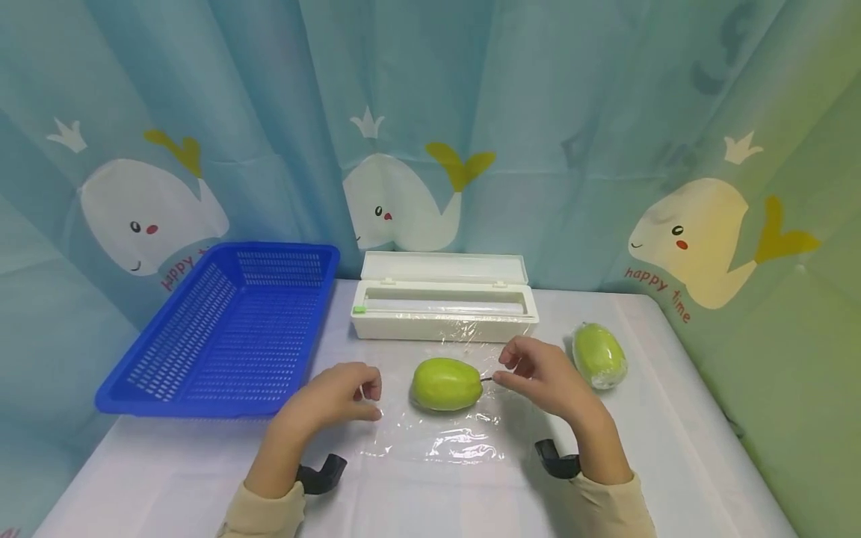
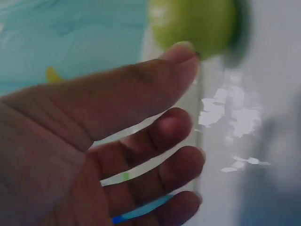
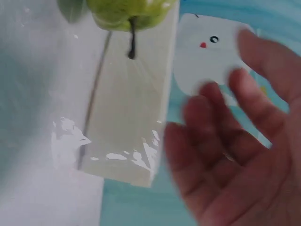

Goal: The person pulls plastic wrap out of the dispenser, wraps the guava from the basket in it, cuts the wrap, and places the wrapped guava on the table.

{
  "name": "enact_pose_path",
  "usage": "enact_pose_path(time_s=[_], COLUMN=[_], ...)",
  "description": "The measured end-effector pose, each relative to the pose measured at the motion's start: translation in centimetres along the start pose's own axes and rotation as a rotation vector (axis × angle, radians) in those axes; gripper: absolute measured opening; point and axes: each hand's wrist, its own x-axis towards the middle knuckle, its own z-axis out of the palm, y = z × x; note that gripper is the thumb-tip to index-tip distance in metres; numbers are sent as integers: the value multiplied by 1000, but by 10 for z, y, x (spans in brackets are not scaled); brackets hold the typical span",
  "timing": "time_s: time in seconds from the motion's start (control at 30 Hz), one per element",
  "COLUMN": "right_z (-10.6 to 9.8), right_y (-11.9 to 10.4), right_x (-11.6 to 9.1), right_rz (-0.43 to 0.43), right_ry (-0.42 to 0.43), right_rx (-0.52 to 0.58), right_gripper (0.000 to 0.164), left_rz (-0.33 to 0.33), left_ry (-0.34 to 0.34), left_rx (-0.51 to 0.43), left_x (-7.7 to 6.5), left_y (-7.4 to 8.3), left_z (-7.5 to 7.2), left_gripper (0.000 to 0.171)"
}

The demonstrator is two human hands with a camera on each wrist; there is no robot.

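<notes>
A green pear point(image 1: 447, 384) with a dark stem lies on its side on a sheet of clear plastic wrap point(image 1: 464, 441). The sheet runs forward from a white wrap dispenser box point(image 1: 444, 327), whose lid is up and whose roll shows inside. To the pear's left, my left hand point(image 1: 336, 396) hovers with loosely bent fingers and nothing in them. My right hand point(image 1: 548, 377) is at the stem side, thumb near the stem tip; in the right wrist view the stem point(image 3: 132, 40) stands apart from the fingers point(image 3: 197, 113).
A blue plastic basket point(image 1: 144, 377) with slotted walls stands at the left. On the right lies another green pear point(image 1: 599, 355), wrapped in clear film. Behind the white table point(image 1: 679, 418) hangs a blue curtain point(image 1: 558, 90) printed with whales.
</notes>
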Motion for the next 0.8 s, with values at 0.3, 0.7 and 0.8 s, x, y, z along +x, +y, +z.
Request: enact_pose_path(time_s=[0.3,0.7,0.8], right_z=[16,46,45], right_y=[-5,-15,-14], right_x=[-24,-31,-32], right_rz=[66,227,207], right_ry=[-410,-507,-500], right_rx=[-102,-274,-279], right_gripper=[25,35,30], left_rz=[-24,-60,-77], left_ry=[-271,-224,-231], left_rx=[-2,155,134], left_x=[1,1,1], left_y=[17,22,23], left_z=[38,52,52], left_gripper=[31,33,32])
